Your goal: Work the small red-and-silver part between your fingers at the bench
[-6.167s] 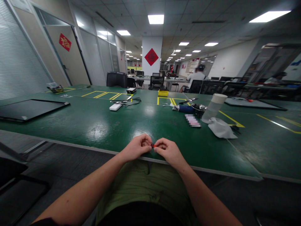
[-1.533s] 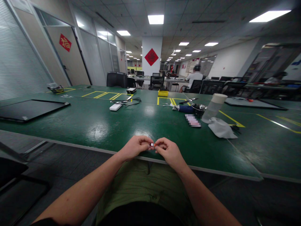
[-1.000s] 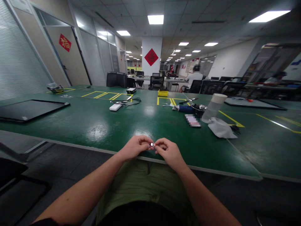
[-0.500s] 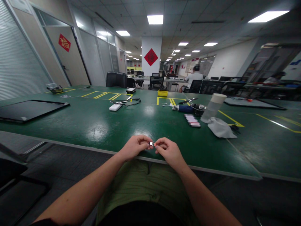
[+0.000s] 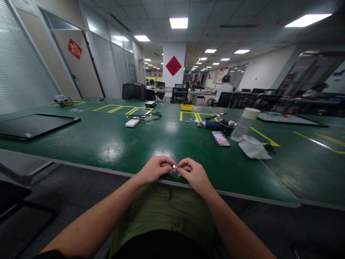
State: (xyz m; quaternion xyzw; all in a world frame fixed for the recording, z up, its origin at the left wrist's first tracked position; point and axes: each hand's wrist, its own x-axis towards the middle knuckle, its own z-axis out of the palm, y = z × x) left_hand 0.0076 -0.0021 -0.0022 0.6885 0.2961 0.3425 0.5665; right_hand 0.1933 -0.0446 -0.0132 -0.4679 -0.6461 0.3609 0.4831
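Close together over the near edge of the green table (image 5: 88,140), my two hands meet at a tiny part. My left hand (image 5: 157,168) is closed, thumb and fingers pinching a small white and silver piece (image 5: 174,167). From the other side, my right hand (image 5: 194,173) pinches a small orange piece (image 5: 177,166) in its closed fingertips. The two pieces touch or nearly touch; which, I cannot tell at this size. My fingertips partly hide both.
A white power bank (image 5: 132,122) with black cable lies ahead. To the right are a phone (image 5: 221,138), a clear bottle (image 5: 244,124), a white pouch (image 5: 253,148) and a metal bowl (image 5: 228,126). A black panel (image 5: 35,126) lies left. A person (image 5: 223,88) sits far back.
The orange piece has come closer to the white and silver piece, and the gap between them has shrunk. My hands have otherwise barely moved.
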